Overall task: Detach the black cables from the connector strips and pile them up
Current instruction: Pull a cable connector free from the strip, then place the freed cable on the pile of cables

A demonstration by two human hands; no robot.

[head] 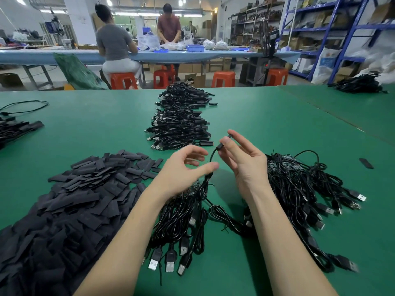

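While our right hand point(241, 159) pinches the small plug end of one black cable point(212, 155) between thumb and fingers point(237, 135), our left hand point(183, 167) hangs relaxed with loosely curled fingers that grip nothing, thumb tip just beside the cable. It rises from a bundle point(181, 221) near the front edge of the green surface point(85, 124), apparently fastened to a connector strip point(193, 188). A larger attached batch point(299, 184) lies toward the right. Toward the far edge, a long pile of finished cables point(181, 118) sits at the middle. We judge the job about half done. A heap of black sleeves point(74, 199) fills the front left corner.
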